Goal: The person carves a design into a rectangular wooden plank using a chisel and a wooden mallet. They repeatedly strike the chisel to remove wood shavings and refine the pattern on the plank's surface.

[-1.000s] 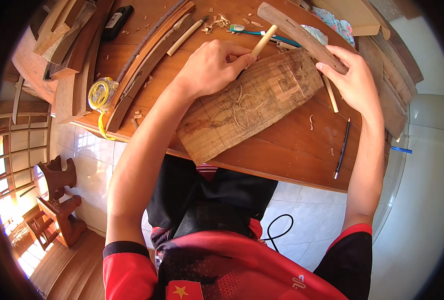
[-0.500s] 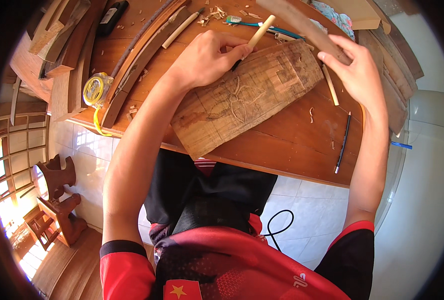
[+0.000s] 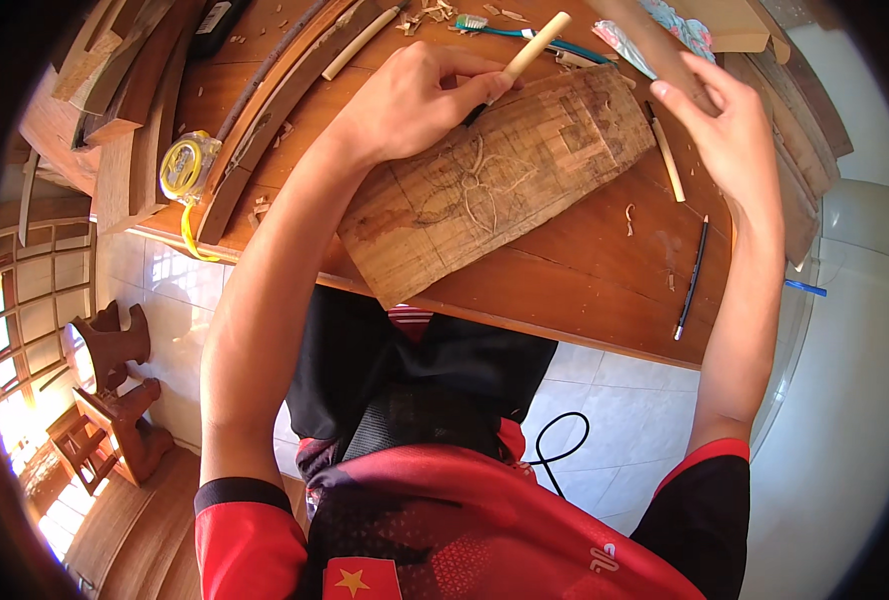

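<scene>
My left hand [image 3: 400,105] is closed around a carving chisel [image 3: 542,44] with a pale wooden handle. The chisel leans, and its dark blade points down at a wooden board [image 3: 570,150] that carries pencil lines and a carved flower outline. Fingers and knuckles hide part of the blade, so I cannot tell whether its edge touches the wood. To the right, my right hand [image 3: 727,135] grips a thick wooden stick [image 3: 655,45], raised above the board's far right corner and blurred by motion. The stick is apart from the chisel handle.
Right of the board lie another pale-handled chisel [image 3: 669,160] and a dark pencil [image 3: 692,275]. A teal toothbrush [image 3: 515,32], wood shavings and a crumpled cloth [image 3: 680,28] are at the back. Long wood strips [image 3: 265,120], a tape measure [image 3: 187,170] and stacked wood [image 3: 130,130] occupy the left.
The wooden stick and my right hand have shifted to the right, away from the chisel handle. My left hand keeps its hold on the chisel. The whole view has shifted slightly.
</scene>
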`<act>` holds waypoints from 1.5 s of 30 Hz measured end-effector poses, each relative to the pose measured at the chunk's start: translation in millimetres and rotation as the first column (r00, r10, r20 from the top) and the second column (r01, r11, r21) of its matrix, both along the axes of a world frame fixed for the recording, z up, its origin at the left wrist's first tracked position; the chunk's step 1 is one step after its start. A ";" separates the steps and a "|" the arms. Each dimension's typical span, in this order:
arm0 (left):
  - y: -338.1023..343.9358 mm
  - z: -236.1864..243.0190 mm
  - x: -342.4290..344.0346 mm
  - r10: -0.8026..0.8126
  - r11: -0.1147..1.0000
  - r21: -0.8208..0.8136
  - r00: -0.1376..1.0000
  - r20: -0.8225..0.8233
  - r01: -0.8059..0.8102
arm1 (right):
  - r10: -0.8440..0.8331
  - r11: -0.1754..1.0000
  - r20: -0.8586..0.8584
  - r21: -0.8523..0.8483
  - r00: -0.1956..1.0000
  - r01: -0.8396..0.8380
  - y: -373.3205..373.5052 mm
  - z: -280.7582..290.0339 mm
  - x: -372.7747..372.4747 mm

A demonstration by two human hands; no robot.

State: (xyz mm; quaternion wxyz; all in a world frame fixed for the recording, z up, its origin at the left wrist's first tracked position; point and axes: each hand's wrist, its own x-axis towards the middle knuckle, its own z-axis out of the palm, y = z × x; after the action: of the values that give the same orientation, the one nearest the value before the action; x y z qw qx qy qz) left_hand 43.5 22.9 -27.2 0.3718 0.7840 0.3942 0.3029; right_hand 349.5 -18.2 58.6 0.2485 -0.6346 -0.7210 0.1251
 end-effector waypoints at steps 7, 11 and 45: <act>-0.1 0.4 -0.1 0.003 0.999 0.044 1.000 -0.012 -0.002 | 0.044 0.998 -0.031 0.050 0.999 -0.042 1.2 2.0 -0.4; 0.1 2.4 -0.3 0.009 0.998 0.056 0.999 -0.049 -0.007 | 0.065 0.997 -0.048 -0.038 0.997 -0.066 -0.7 7.8 -8.4; -1.0 18.9 -1.8 -0.019 1.000 0.011 0.999 -0.033 0.020 | -0.029 0.985 -0.156 -0.171 0.987 0.002 2.0 24.1 -36.8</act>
State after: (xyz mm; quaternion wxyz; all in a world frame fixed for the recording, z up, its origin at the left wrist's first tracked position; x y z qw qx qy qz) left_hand 41.7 21.9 -8.3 0.3636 0.7948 0.3909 0.2885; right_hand 312.8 -16.2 82.7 0.2505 -0.6471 -0.6809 0.2342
